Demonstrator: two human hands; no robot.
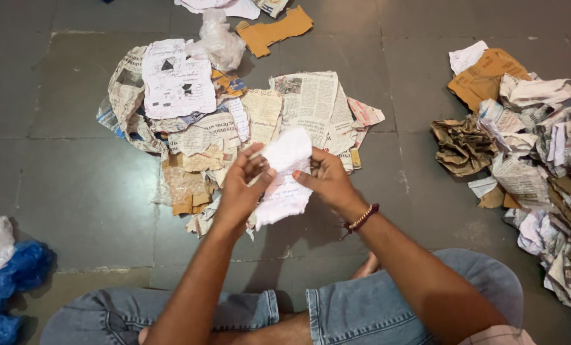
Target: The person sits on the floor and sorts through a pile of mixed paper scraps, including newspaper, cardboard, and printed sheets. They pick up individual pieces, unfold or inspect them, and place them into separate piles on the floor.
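I sit cross-legged on a grey tiled floor in blue jeans. Both my hands hold one crumpled white sheet of paper (284, 172) above the floor. My left hand (242, 185) grips its left edge, and my right hand (327, 179), with a beaded band on the wrist, grips its right edge. Just beyond the hands lies a spread of flattened newspaper pieces (253, 115), brown cardboard scraps and a white printed sheet (178, 80).
A big heap of crumpled paper and cardboard (541, 160) lies on the right. Blue plastic bags (7, 281) and a white bag lie at the left edge. A clear plastic bag (220, 39) and a cardboard strip (274, 29) lie farther away.
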